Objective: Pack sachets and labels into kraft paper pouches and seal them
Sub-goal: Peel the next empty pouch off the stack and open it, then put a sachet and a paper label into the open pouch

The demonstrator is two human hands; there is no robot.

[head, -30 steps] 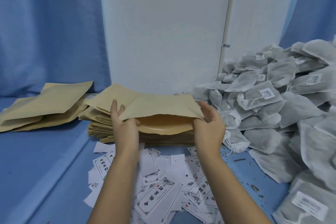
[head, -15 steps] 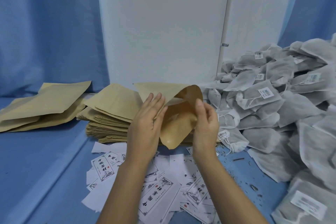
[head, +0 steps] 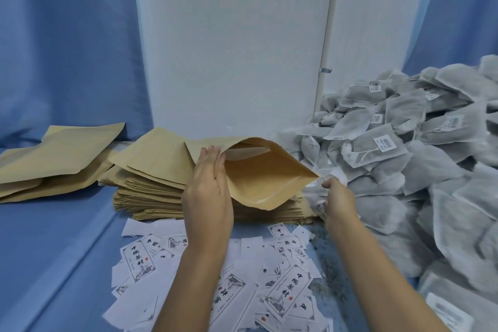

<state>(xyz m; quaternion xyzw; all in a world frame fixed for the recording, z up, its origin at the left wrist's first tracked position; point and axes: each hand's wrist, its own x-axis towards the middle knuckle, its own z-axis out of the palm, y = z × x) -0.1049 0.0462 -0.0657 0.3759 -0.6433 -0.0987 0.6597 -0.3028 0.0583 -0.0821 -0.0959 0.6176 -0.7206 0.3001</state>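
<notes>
Now the left hand [head: 207,191] pinches the pouch [head: 269,178], mouth gaping right toward the sachets [head: 390,156], where the right hand [head: 336,194] reaches, grasp unclear.

The open tan kraft paper pouch [head: 264,178] is matt and fibrous outside, its inner lining smoother with a faint sheen; the stack of flat tan kraft pouches [head: 151,183] shows the same dull paper; the white paper labels [head: 285,294] are thin, matt, printed in black ink; the grey fabric sachets [head: 390,159] look like soft, fuzzy non-woven mesh, with small white paper tags [head: 386,143]; the blue cloth [head: 54,237] covering the table is smooth and matt.
</notes>
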